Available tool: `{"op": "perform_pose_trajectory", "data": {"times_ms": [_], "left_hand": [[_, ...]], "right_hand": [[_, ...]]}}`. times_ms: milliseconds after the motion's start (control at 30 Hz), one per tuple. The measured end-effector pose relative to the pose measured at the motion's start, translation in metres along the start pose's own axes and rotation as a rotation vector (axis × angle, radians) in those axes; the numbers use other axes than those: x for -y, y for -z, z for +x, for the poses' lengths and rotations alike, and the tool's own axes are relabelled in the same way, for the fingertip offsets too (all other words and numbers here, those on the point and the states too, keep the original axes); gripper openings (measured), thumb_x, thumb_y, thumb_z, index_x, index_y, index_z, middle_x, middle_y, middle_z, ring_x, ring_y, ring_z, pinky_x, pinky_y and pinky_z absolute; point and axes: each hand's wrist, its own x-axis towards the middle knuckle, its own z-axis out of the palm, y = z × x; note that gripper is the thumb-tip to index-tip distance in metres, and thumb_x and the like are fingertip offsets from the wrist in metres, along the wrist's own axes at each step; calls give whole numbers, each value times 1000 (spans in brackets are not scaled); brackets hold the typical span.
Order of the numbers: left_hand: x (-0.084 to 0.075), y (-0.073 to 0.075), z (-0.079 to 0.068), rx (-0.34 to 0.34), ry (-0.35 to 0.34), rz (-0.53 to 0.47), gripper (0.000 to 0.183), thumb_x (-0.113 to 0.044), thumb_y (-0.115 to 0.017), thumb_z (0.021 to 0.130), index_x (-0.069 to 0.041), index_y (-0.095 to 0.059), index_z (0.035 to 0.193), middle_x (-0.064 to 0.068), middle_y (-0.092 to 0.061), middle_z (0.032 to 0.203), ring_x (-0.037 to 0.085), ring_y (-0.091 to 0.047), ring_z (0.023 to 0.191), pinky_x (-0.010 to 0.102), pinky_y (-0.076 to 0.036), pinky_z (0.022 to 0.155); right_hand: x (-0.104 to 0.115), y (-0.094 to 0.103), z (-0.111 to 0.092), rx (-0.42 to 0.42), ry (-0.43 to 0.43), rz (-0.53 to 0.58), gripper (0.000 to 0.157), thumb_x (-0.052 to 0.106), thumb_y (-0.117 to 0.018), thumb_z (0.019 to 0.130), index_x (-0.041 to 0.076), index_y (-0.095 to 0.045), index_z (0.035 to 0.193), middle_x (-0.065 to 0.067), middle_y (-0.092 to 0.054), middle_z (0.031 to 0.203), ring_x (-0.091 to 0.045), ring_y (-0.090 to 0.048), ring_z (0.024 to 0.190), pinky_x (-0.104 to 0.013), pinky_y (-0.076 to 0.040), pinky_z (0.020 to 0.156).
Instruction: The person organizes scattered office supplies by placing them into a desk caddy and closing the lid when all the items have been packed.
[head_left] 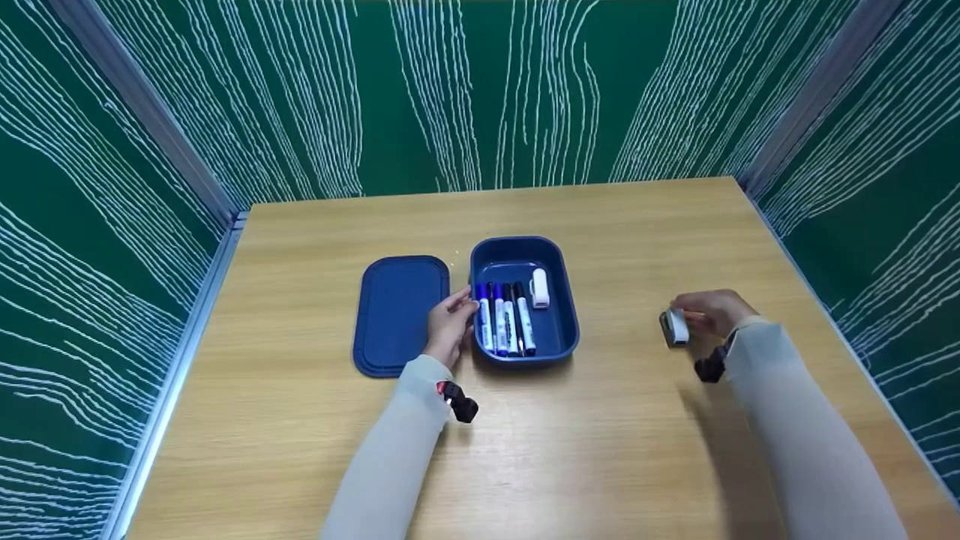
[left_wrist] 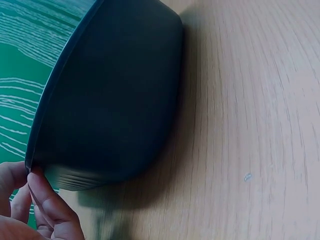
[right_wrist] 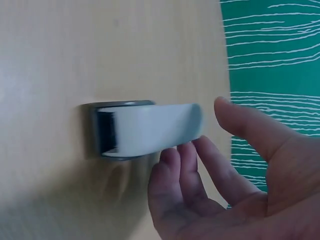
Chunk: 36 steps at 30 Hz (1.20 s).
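Note:
A deep blue plastic box [head_left: 566, 300] stands on the table with several markers [head_left: 501, 319] side by side in its left half and a small white object [head_left: 539, 289] to their right. At the box's left wall, my left hand [head_left: 450, 324] pinches the rim between thumb and fingers; the left wrist view shows the fingertips on that rim. Far to the right lies a small hole punch [right_wrist: 155, 127] with a white lever and a dark base. Around its lever end is my right hand [head_left: 712, 311], thumb apart from it, fingertips close beside or touching the lever's edge.
The flat blue lid [head_left: 401, 315] lies left of the box, partly behind my left hand. The wooden table [head_left: 300, 442] is bordered at the back and sides by green walls [head_left: 637, 90] with white lines.

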Motion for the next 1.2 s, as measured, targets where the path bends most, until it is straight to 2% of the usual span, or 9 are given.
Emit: {"op": "perform_pose_trajectory", "data": {"times_ms": [167, 300, 400, 500, 633, 767, 900, 1033, 1200], "left_hand": [[-1, 0, 0, 1, 7, 3, 42, -9, -67, 91, -12, -63, 133, 10, -63, 127, 9, -58, 90, 14, -49, 54], [0, 1, 0, -3, 13, 15, 42, -10, -66, 91, -13, -63, 133, 10, -63, 129, 10, -58, 93, 16, -51, 58], [0, 1, 0, -4, 12, 19, 41, -10, -66, 92, -13, -63, 133, 10, -63, 128, 11, -59, 93, 17, -52, 60], [0, 1, 0, -4, 12, 16, 41, -10, -66, 92, -13, -64, 132, 10, -63, 127, 11, -59, 92, 18, -53, 61], [1, 2, 1, -5, 8, 11, 41, -9, -66, 92, -13, -64, 132, 10, -63, 126, 11, -59, 93, 20, -54, 64], [0, 1, 1, -1, -5, 12, 42, -9, -65, 91, -11, -63, 132, 11, -64, 127, 10, -59, 96, 21, -55, 67], [0, 1, 1, 11, -12, -1, 42, -8, -65, 92, -10, -63, 133, 12, -63, 130, 11, -59, 99, 20, -54, 66], [0, 1, 1, 20, -12, -13, 42, -8, -64, 93, -10, -62, 134, 14, -61, 133, 11, -59, 101, 18, -53, 65], [1, 1, 1, 21, -13, -12, 43, -7, -64, 92, -9, -61, 135, 15, -61, 133, 11, -59, 101, 19, -54, 66]], "right_hand": [[-6, 2, 6, 17, -33, -32, 7, 21, -68, 93, 21, -69, 86, 12, -65, 82, -5, -60, 86, -22, -49, 92], [-9, 2, 7, 34, -43, -45, 5, 26, -71, 91, 23, -67, 90, 13, -62, 82, -5, -55, 91, -31, -35, 112], [-11, 2, 7, 48, -52, -22, 8, 26, -71, 91, 23, -64, 93, 13, -63, 83, -6, -55, 92, -35, -24, 120], [-12, 0, 6, 53, -60, 13, 8, 25, -73, 90, 26, -66, 94, 12, -65, 84, -6, -58, 90, -33, -29, 116], [-13, -2, 5, 63, -45, 28, 10, 24, -75, 88, 27, -68, 95, 11, -67, 87, -7, -61, 89, -27, -41, 99], [-13, -5, 6, 87, 2, -23, 10, 25, -69, 93, 21, -66, 101, 11, -69, 89, -5, -64, 89, -22, -50, 90], [-8, -12, 6, 99, 20, -70, 34, 27, -66, 95, 11, -59, 124, 12, -70, 90, -4, -65, 89, -23, -54, 88], [4, -26, 6, 98, 33, -68, 66, 27, -66, 95, -1, -37, 148, 14, -68, 87, -2, -64, 87, -21, -54, 89], [23, -47, 3, 140, 92, -42, 72, 22, -63, 97, -6, -25, 151, 13, -68, 91, -2, -65, 89, -22, -52, 94]]}}
